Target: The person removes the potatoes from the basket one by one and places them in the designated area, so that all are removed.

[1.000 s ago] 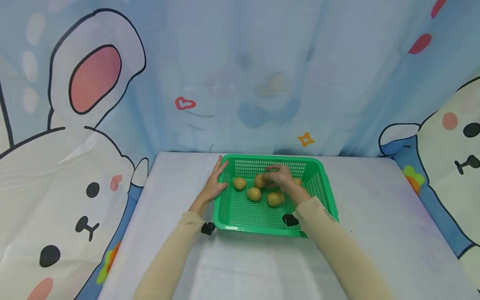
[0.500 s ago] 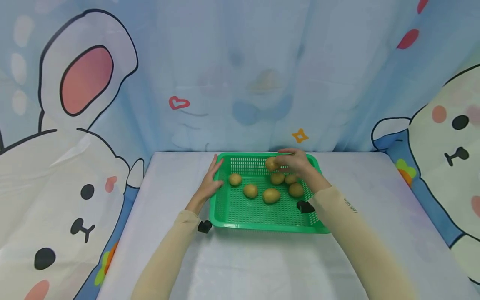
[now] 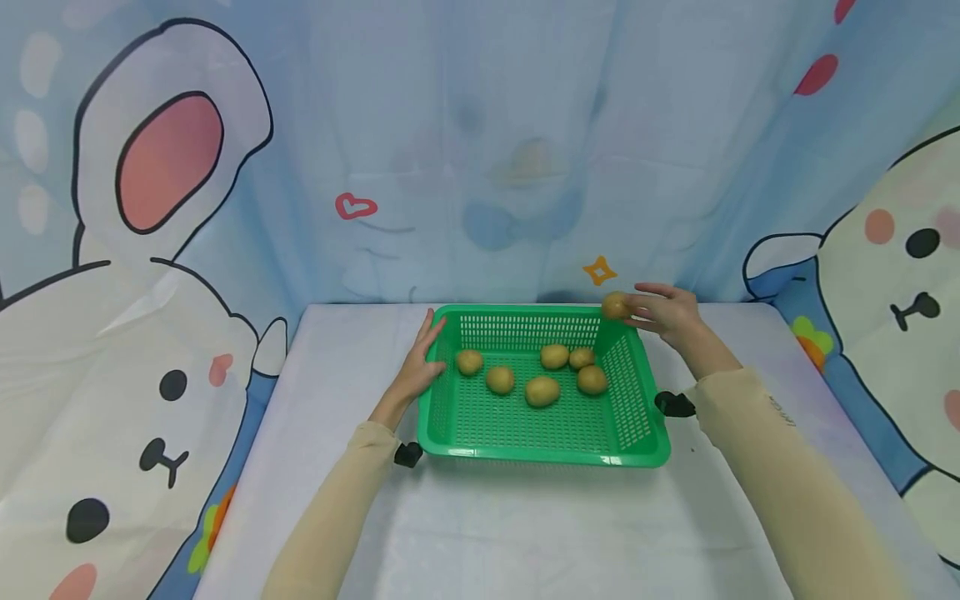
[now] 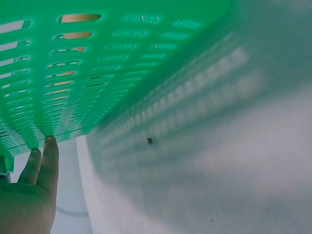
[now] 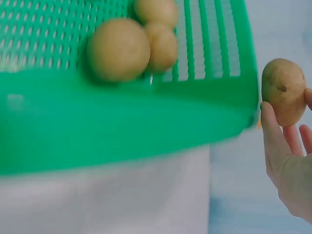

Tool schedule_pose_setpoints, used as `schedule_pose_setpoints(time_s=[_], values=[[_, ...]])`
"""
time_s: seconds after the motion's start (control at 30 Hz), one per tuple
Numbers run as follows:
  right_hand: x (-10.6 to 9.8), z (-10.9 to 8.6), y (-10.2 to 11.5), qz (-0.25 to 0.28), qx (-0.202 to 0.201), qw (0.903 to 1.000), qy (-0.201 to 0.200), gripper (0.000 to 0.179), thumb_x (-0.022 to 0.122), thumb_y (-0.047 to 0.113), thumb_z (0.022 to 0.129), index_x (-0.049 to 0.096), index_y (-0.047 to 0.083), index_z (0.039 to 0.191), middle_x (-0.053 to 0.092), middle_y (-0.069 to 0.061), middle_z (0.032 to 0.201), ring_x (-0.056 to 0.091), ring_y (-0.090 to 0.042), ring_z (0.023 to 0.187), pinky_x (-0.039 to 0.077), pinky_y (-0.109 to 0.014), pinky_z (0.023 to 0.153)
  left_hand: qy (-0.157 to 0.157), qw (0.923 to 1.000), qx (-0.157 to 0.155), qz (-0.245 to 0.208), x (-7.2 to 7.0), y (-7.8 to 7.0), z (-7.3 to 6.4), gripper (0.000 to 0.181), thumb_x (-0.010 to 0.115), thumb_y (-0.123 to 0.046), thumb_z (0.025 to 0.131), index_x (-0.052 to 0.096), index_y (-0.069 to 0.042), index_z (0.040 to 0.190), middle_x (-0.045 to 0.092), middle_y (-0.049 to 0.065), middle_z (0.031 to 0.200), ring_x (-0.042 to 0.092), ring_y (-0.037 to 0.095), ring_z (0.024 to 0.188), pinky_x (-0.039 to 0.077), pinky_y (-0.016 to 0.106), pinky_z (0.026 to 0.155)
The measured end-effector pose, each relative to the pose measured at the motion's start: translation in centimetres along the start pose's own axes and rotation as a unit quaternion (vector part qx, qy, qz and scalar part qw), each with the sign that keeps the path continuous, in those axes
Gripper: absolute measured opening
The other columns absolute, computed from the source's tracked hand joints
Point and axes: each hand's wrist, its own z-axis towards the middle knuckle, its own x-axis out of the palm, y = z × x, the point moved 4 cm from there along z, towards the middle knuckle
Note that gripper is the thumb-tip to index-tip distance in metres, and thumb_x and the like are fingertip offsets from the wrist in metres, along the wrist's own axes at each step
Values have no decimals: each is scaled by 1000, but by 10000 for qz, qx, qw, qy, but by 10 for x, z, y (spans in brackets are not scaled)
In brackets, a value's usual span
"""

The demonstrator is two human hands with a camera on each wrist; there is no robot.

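Note:
In the head view my right hand [image 3: 667, 317] pinches a potato [image 3: 617, 306] at the back right corner of the green plastic basket [image 3: 525, 456]. The right wrist view shows this potato [image 5: 283, 90] between thumb and fingers, beside the basket's rim, with a dark spot on its skin. My left hand [image 3: 418, 367] rests against the basket's left side, fingers straight and thumb at the rim. In the left wrist view fingers [image 4: 48, 165] touch the slotted outer wall. Several potatoes lie on the basket floor, among them a potato [image 3: 542, 392] near the middle.
The basket stands on a table with a white cloth [image 3: 525, 533]. Behind it hangs a blue printed curtain [image 3: 465, 150], close to the table's back edge. A cartoon-printed cloth [image 3: 225, 433] borders the table on the left. A small dark speck [image 4: 149, 141] lies on the cloth.
My right hand has picked up a potato from inside the basket and carried it up and rightward to the back right corner. My left hand has stayed at the basket's left side.

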Motion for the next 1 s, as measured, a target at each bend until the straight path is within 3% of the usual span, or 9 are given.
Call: schedule_pose_setpoints(time_s=[0.13, 0.23, 0.33, 0.47, 0.77, 0.9, 1.0], values=[[-23, 4, -7, 630, 371, 9961, -485, 51, 68, 5, 90, 48, 9, 137, 41, -10, 137, 57, -23, 117, 44, -40, 99, 25, 10000, -21, -2, -1, 1, -1, 87, 49, 13, 75, 26, -7, 156, -3, 7, 166, -4, 25, 151, 13, 54, 116], [-37, 8, -14, 971, 599, 9898, -856, 54, 67, 2, 89, 47, 11, 139, 42, -4, 131, 44, -27, 134, 44, -38, 99, 87, 10000, -22, -13, -1, -2, -2, 87, 48, 13, 75, 24, -6, 157, -4, 6, 166, -6, 27, 151, 12, 55, 116], [-49, 12, -24, 1127, 795, 9823, -1269, 63, 68, 2, 88, 44, 13, 145, 45, 0, 121, 38, -27, 139, 43, -38, 98, 185, 9998, -47, -29, -4, -17, -7, 85, 47, 13, 74, 22, 0, 155, -5, 11, 165, -6, 32, 150, 11, 57, 115], [-65, 16, -41, 891, 1031, 9773, -1619, 58, 68, 4, 90, 48, 15, 142, 47, -1, 117, 43, -25, 135, 45, -39, 96, 261, 9996, -70, -59, -6, -37, -14, 83, 47, 13, 74, 22, 6, 153, -4, 19, 164, -5, 36, 150, 12, 58, 115], [-81, 20, -75, 614, 1322, 9738, -1746, 65, 63, 4, 92, 38, 11, 152, 44, -7, 132, 42, -25, 135, 45, -40, 97, 245, 9997, -56, -27, -5, -36, -13, 84, 47, 14, 74, 23, 5, 154, -4, 15, 165, -5, 35, 150, 13, 57, 115], [-87, 21, -87, 360, 1289, 9757, -1735, 65, 64, 3, 91, 38, 8, 151, 40, -9, 138, 50, -22, 118, 47, -39, 96, 220, 9997, -36, -38, -5, -36, -12, 84, 47, 15, 74, 23, 6, 153, -4, 16, 164, -4, 36, 150, 13, 58, 115], [-90, 21, -93, 296, 1255, 9764, -1731, 63, 66, 2, 90, 42, 7, 148, 45, -11, 130, 56, -17, 98, 49, -39, 94, 226, 9997, -7, -41, -5, -38, -12, 83, 47, 15, 74, 23, 6, 153, -4, 16, 164, -4, 36, 150, 13, 58, 115]])
